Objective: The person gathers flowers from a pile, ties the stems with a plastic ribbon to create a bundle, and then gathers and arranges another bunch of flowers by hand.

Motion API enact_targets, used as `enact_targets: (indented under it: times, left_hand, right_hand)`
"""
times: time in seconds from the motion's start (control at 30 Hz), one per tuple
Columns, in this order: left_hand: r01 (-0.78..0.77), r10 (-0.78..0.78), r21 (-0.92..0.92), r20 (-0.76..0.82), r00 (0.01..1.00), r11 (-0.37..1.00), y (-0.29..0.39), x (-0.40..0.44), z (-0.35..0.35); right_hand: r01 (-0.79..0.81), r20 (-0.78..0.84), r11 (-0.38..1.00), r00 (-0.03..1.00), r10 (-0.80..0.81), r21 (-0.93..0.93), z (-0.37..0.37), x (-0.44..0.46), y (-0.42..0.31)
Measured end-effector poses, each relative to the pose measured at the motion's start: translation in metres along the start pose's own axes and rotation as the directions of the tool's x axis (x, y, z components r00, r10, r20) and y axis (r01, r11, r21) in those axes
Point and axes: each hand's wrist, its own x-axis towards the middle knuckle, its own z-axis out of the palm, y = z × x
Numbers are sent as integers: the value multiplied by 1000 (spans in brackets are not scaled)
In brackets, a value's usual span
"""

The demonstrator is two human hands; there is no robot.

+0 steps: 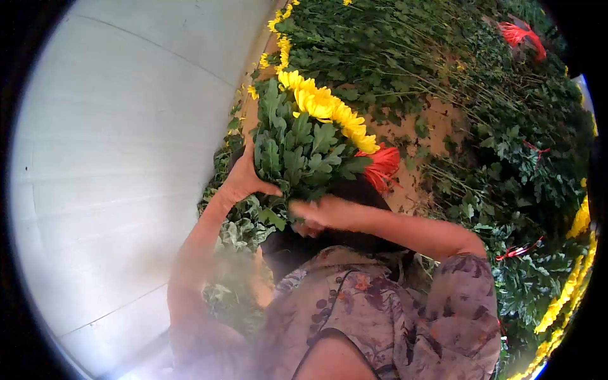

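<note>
A bunch of yellow chrysanthemums with dense green leaves is held upright before my body. My left hand is wrapped round the left side of the bunch, its thumb across the lower leaves. Close to the base of the bunch is my right hand, fingers curled and slightly blurred; what they hold is hidden. A bundle of red ties lies just right of the flowers.
Long cut stems with leaves cover the brown surface. More red ties lie at the upper right. Tied bunches with yellow flowers line the right edge. A pale wall or sheet fills the left.
</note>
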Motion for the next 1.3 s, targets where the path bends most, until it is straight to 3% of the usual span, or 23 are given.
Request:
enact_targets:
  times: [0.03,0.1,0.13,0.17,0.2,0.23,0.27,0.3,0.33,0.37,0.53,0.6,0.77,0.8,0.87,1.0,1.03,1.07,1.1,1.13,1.2,1.27,1.3]
  left_hand:
    - [-83,83,-69,-11,997,994,-3,1,2]
    - [-76,82,-77,69,994,994,-7,9,1]
    - [-75,87,-88,139,987,993,-11,13,1]
    - [-76,89,-91,143,986,993,-37,18,-3]
    - [-413,368,258,205,907,873,-79,26,-9]
    - [-553,470,409,292,833,726,-76,25,-10]
    - [-666,561,524,371,740,531,-73,25,-10]
    - [-424,357,572,233,905,702,-21,13,-4]
    - [-144,116,578,85,990,804,13,2,-1]
    - [-45,13,653,53,998,756,19,-13,-1]
    - [-14,103,633,-105,989,774,-3,-42,23]
    - [139,141,774,-283,949,618,-15,-30,39]
    - [269,-68,705,-300,952,656,-36,-20,35]
    - [279,-71,704,-309,948,654,-31,-24,37]
    - [83,223,761,-290,931,644,-19,-33,44]
    - [100,227,795,-288,930,598,-18,-37,46]
    - [160,161,767,-326,932,621,-28,-34,44]
    - [137,228,791,-331,916,596,-41,-33,40]
    - [-70,414,753,-278,867,654,-64,-29,29]
    - [-274,578,694,-249,777,666,-79,-26,23]
    - [-200,284,234,-416,864,951,-53,-27,34]
    - [-156,514,686,-355,781,711,-49,-27,32]
    - [-117,522,750,-331,786,651,-61,-29,32]
  right_hand:
    - [13,84,824,996,42,-566,28,-38,-37]
    - [72,126,373,985,121,-925,44,-63,-61]
    - [342,327,-27,868,-372,-939,44,-64,-62]
    - [335,598,-497,481,-641,-801,44,-66,-63]
    - [208,566,-554,544,-619,-806,41,-62,-77]
    - [77,522,-605,599,-607,-792,36,-55,-95]
    - [74,514,-597,599,-614,-799,23,-42,-98]
    - [63,412,-486,630,-658,-872,6,-23,-93]
    - [45,306,-370,659,-687,-928,-5,-13,-90]
    - [39,298,-365,661,-689,-930,-6,-13,-93]
    - [-38,361,-515,669,-650,-857,-1,-9,-107]
    - [-45,380,-531,648,-660,-846,-7,1,-107]
    - [-43,401,-543,626,-669,-839,-13,3,-113]
    - [-35,408,-545,625,-666,-838,-13,4,-114]
    - [5,390,-517,662,-639,-856,-15,-2,-113]
    - [49,408,-486,619,-671,-873,-13,-2,-105]
    - [-4,416,-525,604,-680,-851,-7,0,-104]
    - [-63,422,-559,588,-690,-827,-2,-2,-103]
    - [5,489,-570,522,-699,-821,9,-9,-98]
    - [213,565,-524,350,-747,-825,17,-16,-86]
    - [463,643,-517,163,-749,-720,27,-36,-57]
    - [279,618,-563,186,-764,-778,7,-60,-42]
    - [212,485,-441,253,-837,-872,-8,-75,-47]
